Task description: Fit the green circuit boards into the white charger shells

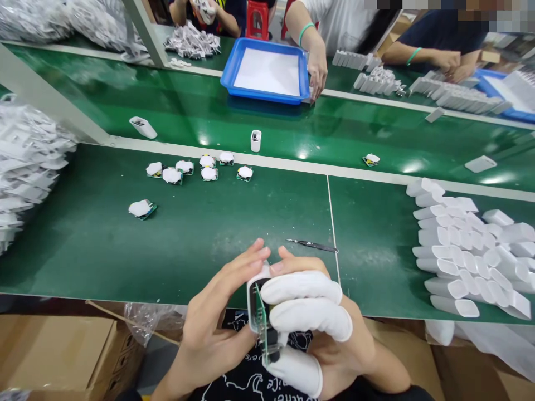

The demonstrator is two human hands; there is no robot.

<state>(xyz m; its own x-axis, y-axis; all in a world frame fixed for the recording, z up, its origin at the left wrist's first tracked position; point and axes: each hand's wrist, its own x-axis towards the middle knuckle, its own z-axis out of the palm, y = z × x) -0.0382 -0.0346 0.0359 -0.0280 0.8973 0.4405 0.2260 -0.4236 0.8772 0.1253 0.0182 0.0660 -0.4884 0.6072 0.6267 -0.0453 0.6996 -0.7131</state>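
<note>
My left hand (pixel 215 309) is closed around a white plastic housing (pixel 251 314), its dark open end turned to the right. My right hand (pixel 334 328), with white finger cots on several fingers, pinches a green circuit board (pixel 262 334) that carries black components. The board stands at the mouth of the housing; how deep it reaches inside is hidden by the fingers. Just beyond my hands, black tweezers (pixel 312 245) lie on the green bench. Farther left sits a single circuit board with a white pad (pixel 141 209), and several similar boards (pixel 172 175) are grouped behind it.
Many white housings (pixel 460 239) lie stacked at right, and a heap of white parts (pixel 25 167) fills the left. Across a green belt (pixel 301 131) carrying loose housings, a co-worker's hand (pixel 317 69) touches a blue tray (pixel 228 83). A cardboard box (pixel 54 351) stands below left.
</note>
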